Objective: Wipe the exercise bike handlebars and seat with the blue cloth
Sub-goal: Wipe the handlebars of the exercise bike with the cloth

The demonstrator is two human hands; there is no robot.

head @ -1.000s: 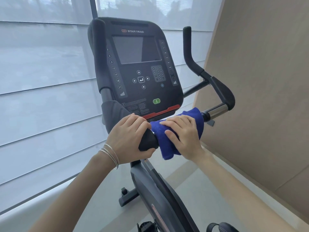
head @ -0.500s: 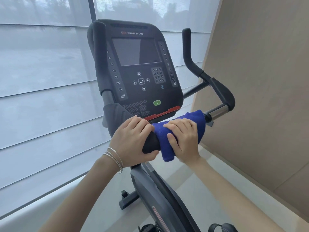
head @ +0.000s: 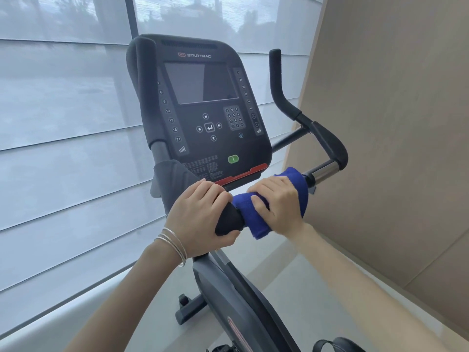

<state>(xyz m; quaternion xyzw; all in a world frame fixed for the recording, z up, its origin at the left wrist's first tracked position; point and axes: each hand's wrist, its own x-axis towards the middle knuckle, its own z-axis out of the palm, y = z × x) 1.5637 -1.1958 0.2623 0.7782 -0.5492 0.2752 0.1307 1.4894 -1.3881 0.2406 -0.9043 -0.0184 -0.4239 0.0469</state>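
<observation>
Below the console (head: 208, 110), on the near crossbar of the handlebars (head: 330, 146), the blue cloth (head: 256, 222) is wrapped round the bar. The right hand (head: 279, 203) is curled over it, fingers and thumb clamping cloth to bar. Just left of it the left hand (head: 200, 214) grips the bare black grip (head: 228, 223), fingers over the top and thumb underneath; the two hands nearly touch. The bar's long axis runs from near left to far right, so the stretch beyond the cloth lies to the right of the grip: first a chrome section (head: 323, 171), and past it the upright horn (head: 276, 80). The right hand is nearer to all of that, so a slide rightward along the axis looks like the coming stroke. The seat is out of view
</observation>
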